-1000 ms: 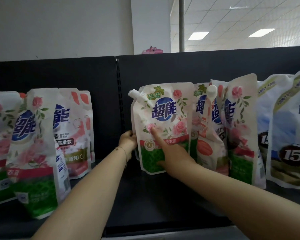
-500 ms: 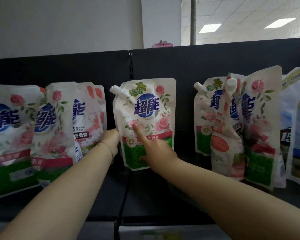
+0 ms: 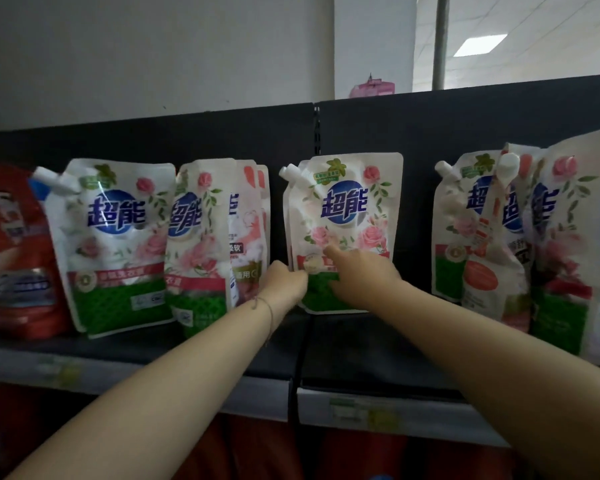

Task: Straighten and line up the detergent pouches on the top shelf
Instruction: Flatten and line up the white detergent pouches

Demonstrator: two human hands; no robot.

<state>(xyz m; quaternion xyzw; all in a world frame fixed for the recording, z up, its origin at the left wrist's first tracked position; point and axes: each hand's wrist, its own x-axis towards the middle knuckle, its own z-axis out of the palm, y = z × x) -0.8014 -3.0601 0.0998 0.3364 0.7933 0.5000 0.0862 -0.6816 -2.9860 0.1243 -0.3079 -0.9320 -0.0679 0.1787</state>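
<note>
The left hand (image 3: 284,282) has its fingers curled at the lower left edge of the pouch (image 3: 347,202), gripping it there; the fingertips themselves are hidden. A thin bracelet (image 3: 262,304) sits on that wrist. The right hand (image 3: 364,275) lies on the lower front of the same pouch, forefinger (image 3: 329,252) out straight and pressing on the printed roses. Its other fingers are blurred and rest low against the front.

Between the two hands the pouch stands upright on the shelf (image 3: 361,344), facing forward, with its white spout (image 3: 290,171) up and to the left of the fingers. Its base sits just right of the seam where two shelf sections meet.

Just left of the left hand is a bunch of similar pouches (image 3: 201,237), overlapping and turned at odd angles. A larger one (image 3: 115,237) is at their far side, leaning, and a blurred red jug (image 3: 11,251) is beyond it.

Right of the right hand there is a gap of bare back panel (image 3: 416,209), then another crowded bunch (image 3: 465,220) of pouches that tilt into one another.

Below the hands runs the shelf's price rail (image 3: 378,410). Above them, over the panel's top edge, shows a pink object (image 3: 371,88).
</note>
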